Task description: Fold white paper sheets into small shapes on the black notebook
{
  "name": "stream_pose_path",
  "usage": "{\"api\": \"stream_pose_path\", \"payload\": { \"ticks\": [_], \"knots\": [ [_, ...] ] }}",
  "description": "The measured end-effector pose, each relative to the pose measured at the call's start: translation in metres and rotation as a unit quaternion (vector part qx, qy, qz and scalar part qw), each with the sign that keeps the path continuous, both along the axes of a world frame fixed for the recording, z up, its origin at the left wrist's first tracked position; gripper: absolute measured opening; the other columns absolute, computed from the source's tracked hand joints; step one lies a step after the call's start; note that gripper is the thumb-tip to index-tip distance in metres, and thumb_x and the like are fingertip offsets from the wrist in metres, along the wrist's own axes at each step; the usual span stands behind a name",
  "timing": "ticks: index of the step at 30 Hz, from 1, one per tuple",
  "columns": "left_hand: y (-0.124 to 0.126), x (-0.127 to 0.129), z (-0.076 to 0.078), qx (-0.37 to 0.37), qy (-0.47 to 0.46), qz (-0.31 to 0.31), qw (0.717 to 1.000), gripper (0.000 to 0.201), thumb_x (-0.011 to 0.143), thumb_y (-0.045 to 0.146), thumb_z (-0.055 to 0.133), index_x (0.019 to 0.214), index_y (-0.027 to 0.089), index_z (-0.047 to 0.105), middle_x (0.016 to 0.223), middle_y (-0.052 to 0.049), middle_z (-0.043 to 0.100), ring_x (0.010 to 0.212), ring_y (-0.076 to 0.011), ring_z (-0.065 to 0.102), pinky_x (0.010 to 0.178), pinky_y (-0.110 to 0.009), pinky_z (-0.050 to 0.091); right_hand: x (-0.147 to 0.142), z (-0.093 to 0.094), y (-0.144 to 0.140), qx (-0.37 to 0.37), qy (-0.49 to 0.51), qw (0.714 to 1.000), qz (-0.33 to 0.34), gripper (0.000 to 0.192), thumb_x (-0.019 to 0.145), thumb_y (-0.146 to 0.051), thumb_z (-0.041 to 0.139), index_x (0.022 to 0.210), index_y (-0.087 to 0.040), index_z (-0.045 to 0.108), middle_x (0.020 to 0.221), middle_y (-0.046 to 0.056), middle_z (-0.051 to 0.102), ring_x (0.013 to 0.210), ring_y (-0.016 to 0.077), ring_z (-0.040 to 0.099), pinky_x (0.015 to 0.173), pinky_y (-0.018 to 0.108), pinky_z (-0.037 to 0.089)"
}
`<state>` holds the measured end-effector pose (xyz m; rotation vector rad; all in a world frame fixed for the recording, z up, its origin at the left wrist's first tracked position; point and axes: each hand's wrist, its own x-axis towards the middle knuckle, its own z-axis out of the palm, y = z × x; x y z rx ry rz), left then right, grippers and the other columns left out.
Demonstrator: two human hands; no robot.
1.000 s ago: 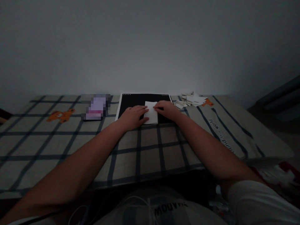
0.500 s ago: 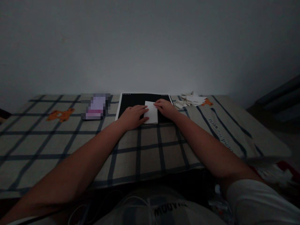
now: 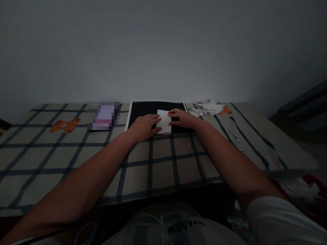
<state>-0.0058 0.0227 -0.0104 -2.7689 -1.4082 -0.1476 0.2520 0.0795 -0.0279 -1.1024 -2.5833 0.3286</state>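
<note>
A small white sheet of paper [image 3: 164, 119] lies over the near part of a black mat with a white border [image 3: 143, 108]. A thin line along its near edge looks like a second layer. At its left edge, my left hand [image 3: 146, 127] rests with fingers stretched out and thumb apart, tips on the paper. My right hand [image 3: 182, 118] touches the opposite edge, fingers near the far corner and thumb lower down. Both hands are open, pressing on the sheet rather than gripping it. The undersides of the fingers are hidden.
Left of the mat lies a phone [image 3: 103, 116], its screen lit and partly blurred. A loose pile of white paper pieces [image 3: 209, 107] sits to the right. A checked tablecloth [image 3: 163, 160] covers the table, and a grey wall [image 3: 163, 51] stands behind it.
My right hand has shifted slightly right, and its thumb now shows apart from the fingers, lower on the paper's edge. My left hand stays in place.
</note>
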Motion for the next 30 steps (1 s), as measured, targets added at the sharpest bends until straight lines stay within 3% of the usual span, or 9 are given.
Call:
{"api": "stream_pose_path", "payload": {
  "ticks": [5,14,17,22,30],
  "knots": [
    [0.0,0.0,-0.001,0.006,-0.003,-0.004,1.0,0.055,0.104,0.049,0.045,0.151,0.021,0.05,0.159,-0.008,0.048,0.145,-0.0276,0.045,0.112,-0.048,0.042,0.001,0.006,-0.009,-0.008,-0.024,1.0,-0.002,0.065,0.088,-0.046,0.075,0.142,-0.012,0.062,0.151,0.021,0.054,0.138,0.0331,0.054,0.118,0.05,0.044],
    [0.004,-0.005,-0.01,0.002,-0.067,0.0,0.998,0.055,0.103,0.047,0.046,0.149,0.017,0.051,0.156,-0.013,0.051,0.144,-0.03,0.046,0.114,-0.052,0.04,-0.006,0.007,-0.017,0.014,-0.034,0.999,-0.009,0.059,0.094,-0.04,0.067,0.146,-0.014,0.059,0.158,0.018,0.048,0.146,0.0332,0.047,0.121,0.051,0.04],
    [0.009,-0.008,-0.017,0.014,-0.09,-0.003,0.996,0.058,0.1,0.049,0.049,0.146,0.013,0.054,0.154,-0.016,0.052,0.143,-0.0335,0.043,0.115,-0.052,0.039,-0.011,0.008,-0.019,0.055,-0.014,0.998,-0.01,0.046,0.094,-0.032,0.066,0.136,-0.014,0.067,0.152,0.018,0.055,0.14,0.032,0.053,0.117,0.049,0.044],
    [0.012,-0.007,-0.02,0.033,-0.101,0.015,0.994,0.059,0.099,0.049,0.051,0.142,0.01,0.057,0.15,-0.016,0.055,0.14,-0.0339,0.043,0.117,-0.05,0.038,-0.018,0.009,-0.02,0.083,0.018,0.996,0.021,0.03,0.098,-0.027,0.058,0.119,-0.015,0.077,0.124,0.014,0.074,0.116,0.0257,0.068,0.103,0.042,0.053],
    [0.003,-0.005,-0.008,0.005,-0.049,0.051,0.997,0.063,0.099,0.055,0.05,0.15,0.019,0.051,0.158,-0.012,0.049,0.145,-0.0324,0.04,0.116,-0.052,0.036,-0.017,0.005,-0.015,0.037,0.029,0.999,0.015,0.029,0.097,-0.021,0.059,0.119,-0.021,0.077,0.13,0.011,0.073,0.121,0.0244,0.067,0.108,0.044,0.05]
  ]
}}
